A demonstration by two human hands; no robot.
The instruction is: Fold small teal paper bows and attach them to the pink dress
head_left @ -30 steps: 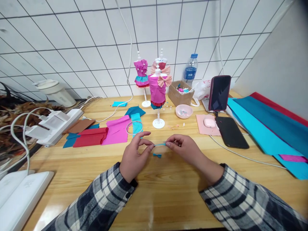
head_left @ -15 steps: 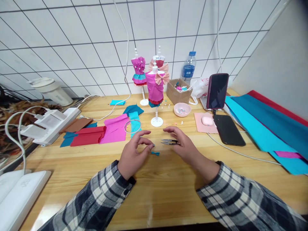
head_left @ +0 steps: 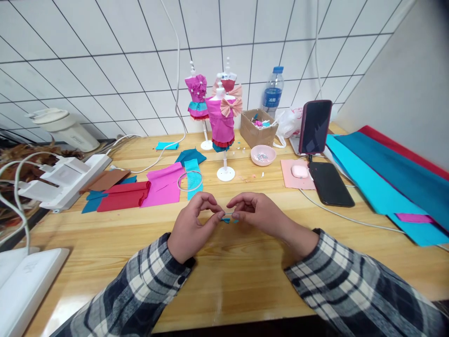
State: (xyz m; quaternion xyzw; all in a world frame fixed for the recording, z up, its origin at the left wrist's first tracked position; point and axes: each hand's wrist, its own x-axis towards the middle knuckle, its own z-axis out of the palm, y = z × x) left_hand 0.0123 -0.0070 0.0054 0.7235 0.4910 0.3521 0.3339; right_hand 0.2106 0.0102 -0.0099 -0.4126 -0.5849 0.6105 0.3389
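My left hand (head_left: 196, 223) is closed in a pinch on one end of a short, thin, pale strand (head_left: 229, 214), either thread or fine wire. The thumb and finger of my right hand (head_left: 261, 214) pinch its other end. On the table just below the fingertips lies a small blue bow (head_left: 226, 220), partly covered by the left fingers. A tiny blue scrap (head_left: 236, 221) sits by my right thumb. The small thread snips cannot be seen now.
Ahead stands a mini dress form (head_left: 221, 119) in pink, with two more behind it. A pink bowl (head_left: 263, 155) of beads and a cardboard box (head_left: 258, 128) are beside it. Crepe paper (head_left: 164, 185) and a ring (head_left: 190, 181) lie left; a phone (head_left: 331, 184) lies right.
My right hand has moved left to meet the left hand, and its fingers have closed on the strand. The snips that showed at its fingers have gone from sight. The view has shifted slightly.
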